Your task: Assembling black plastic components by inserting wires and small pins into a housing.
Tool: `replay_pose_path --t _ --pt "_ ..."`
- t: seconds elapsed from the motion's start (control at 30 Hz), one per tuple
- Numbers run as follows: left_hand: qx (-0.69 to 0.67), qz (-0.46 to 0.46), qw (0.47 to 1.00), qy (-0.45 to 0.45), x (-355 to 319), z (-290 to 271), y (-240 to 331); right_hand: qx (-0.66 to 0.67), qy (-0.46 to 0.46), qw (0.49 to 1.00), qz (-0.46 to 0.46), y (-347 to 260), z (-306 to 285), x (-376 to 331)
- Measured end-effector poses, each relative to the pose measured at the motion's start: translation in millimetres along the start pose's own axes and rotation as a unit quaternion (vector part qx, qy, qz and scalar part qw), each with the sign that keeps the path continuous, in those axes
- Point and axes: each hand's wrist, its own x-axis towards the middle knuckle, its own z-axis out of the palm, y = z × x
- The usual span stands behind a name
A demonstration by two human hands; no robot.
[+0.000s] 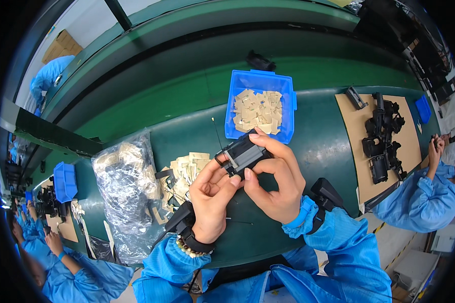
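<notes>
My left hand point(213, 204) and my right hand point(282, 184) together grip a small black-and-grey plastic housing point(245, 157) above the middle of the bench. The left fingers wrap its left end and underside, with the thumb at its lower edge. My right thumb and fingers pinch its right side. A thin dark wire point(217, 132) with a pale tip rises from the housing's left end. Just beyond the housing stands a blue bin point(289, 113) of small beige pieces point(258, 108). More flat beige pieces point(189, 169) lie in a loose pile left of my hands.
A clear plastic bag point(126, 182) of wrapped parts lies on the left of the green bench point(316, 136). On the right, several black housings point(384, 136) rest on a cardboard sheet point(349, 123). Co-workers in blue sleeves point(419, 197) sit at both sides. A black item point(261, 61) lies behind the bin.
</notes>
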Motion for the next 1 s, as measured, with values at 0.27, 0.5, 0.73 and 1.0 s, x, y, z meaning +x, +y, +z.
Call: replay_pose_path --t 0.27,0.5,0.73,1.0 --pt "-0.003 0.0 1.0 0.001 0 1 -1 -0.012 0.0 1.0 -0.016 5 0 0" --pt "-0.002 -0.002 1.0 0.02 -2 4 2 -0.042 -0.003 0.997 -0.061 12 1 0" --pt "0.01 0.012 1.0 0.021 -3 4 1 -0.049 0.004 0.996 -0.074 13 2 1" --pt "0.016 0.019 0.999 0.021 -4 3 -2 -0.072 0.0 0.993 -0.091 15 2 -1"
